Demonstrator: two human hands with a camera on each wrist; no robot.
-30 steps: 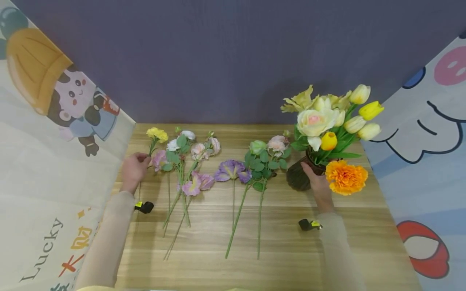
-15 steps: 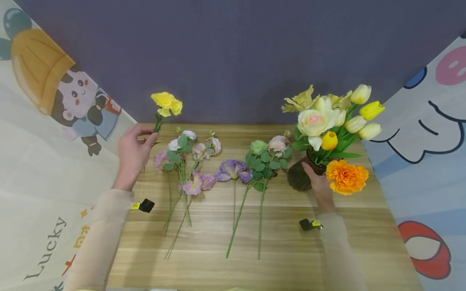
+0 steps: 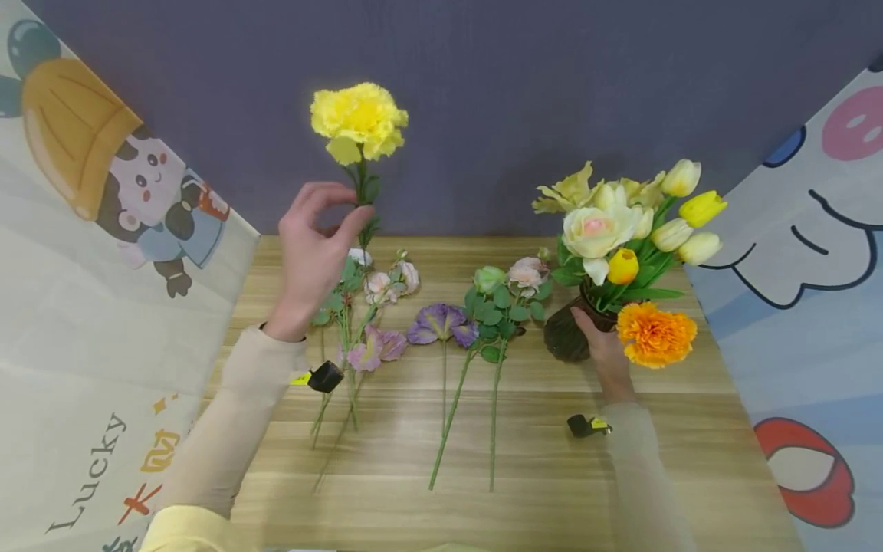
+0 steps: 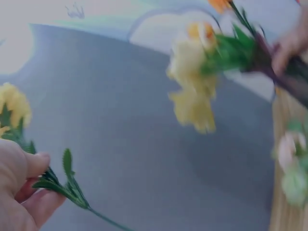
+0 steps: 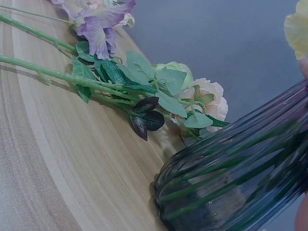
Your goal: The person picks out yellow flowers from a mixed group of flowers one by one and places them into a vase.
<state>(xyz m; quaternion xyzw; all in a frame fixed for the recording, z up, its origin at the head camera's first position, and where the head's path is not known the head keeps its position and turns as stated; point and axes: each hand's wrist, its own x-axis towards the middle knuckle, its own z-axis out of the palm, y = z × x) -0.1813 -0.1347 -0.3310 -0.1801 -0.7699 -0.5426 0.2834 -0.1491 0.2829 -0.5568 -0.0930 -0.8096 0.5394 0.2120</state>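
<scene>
My left hand (image 3: 319,245) pinches the stem of a yellow carnation (image 3: 360,121) between thumb and fingers, raised over the table's back left. In the left wrist view the green stem (image 4: 108,220) runs down past the fingertips. My right hand (image 3: 607,356) grips a dark, ribbed glass vase (image 3: 567,337) near its neck. The vase leans and holds white and yellow tulips (image 3: 702,208), a cream rose (image 3: 599,231) and an orange carnation (image 3: 657,336). Green stems show through its glass (image 5: 231,187) in the right wrist view.
On the wooden table (image 3: 538,475) lie a purple flower (image 3: 441,322), a green rose (image 3: 488,279), a pale pink rose (image 3: 527,274), and several pink and lilac stems (image 3: 372,349) at left. A dark wall (image 3: 455,115) stands behind, with printed panels (image 3: 793,307) on both sides.
My left hand has lifted the yellow carnation from the table's left side, up and to the right. My right hand and the vase have stayed in place.
</scene>
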